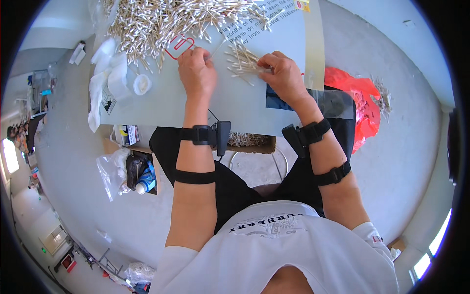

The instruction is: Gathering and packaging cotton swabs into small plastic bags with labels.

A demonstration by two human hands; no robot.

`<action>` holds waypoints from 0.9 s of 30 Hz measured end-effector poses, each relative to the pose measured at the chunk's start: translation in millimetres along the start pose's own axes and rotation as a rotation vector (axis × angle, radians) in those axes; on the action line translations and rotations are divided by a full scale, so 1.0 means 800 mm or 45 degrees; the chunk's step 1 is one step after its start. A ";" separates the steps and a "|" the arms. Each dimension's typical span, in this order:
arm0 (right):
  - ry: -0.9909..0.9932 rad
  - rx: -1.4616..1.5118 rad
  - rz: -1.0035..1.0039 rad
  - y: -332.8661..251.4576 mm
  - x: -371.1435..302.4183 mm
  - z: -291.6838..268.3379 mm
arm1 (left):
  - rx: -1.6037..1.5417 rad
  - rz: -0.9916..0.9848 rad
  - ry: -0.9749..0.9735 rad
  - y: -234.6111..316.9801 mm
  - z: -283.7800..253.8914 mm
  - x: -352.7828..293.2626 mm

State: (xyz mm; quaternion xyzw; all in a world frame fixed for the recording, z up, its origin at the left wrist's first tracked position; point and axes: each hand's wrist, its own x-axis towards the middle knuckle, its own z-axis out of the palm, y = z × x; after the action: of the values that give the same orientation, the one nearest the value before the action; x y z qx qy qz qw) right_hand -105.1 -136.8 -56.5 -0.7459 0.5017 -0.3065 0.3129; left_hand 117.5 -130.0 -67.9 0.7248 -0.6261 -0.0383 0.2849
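A large heap of white-tipped cotton swabs [166,27] covers the far left of the table. My left hand [198,73] is closed in a pinch at the near edge of that heap, and a single cotton swab [218,50] sticks out from its fingertips. To the right, a smaller loose bunch of cotton swabs [241,62] fans out on the tabletop. My right hand [284,76] is closed over the right end of this bunch, thumb and fingers pressed together. Its fingers hide the gripped ends, so how many swabs it holds cannot be made out.
The swabs lie on a pale printed sheet over the table [152,110]. A small round white tub [142,85] and crumpled white film [102,73] sit at the left. Below stands a box with a blue bottle [146,182]. A red plastic bag [360,105] lies right of the table.
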 end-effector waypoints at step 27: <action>0.050 -0.188 -0.073 0.000 -0.044 0.009 | -0.184 0.152 -0.228 0.050 -0.029 -0.093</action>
State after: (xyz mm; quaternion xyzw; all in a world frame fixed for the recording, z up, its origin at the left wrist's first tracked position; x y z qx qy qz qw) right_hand -110.6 -102.9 -66.0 -0.7750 0.5074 -0.2919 0.2382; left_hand 75.9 -54.9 -52.7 0.6575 -0.6868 -0.1308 0.2809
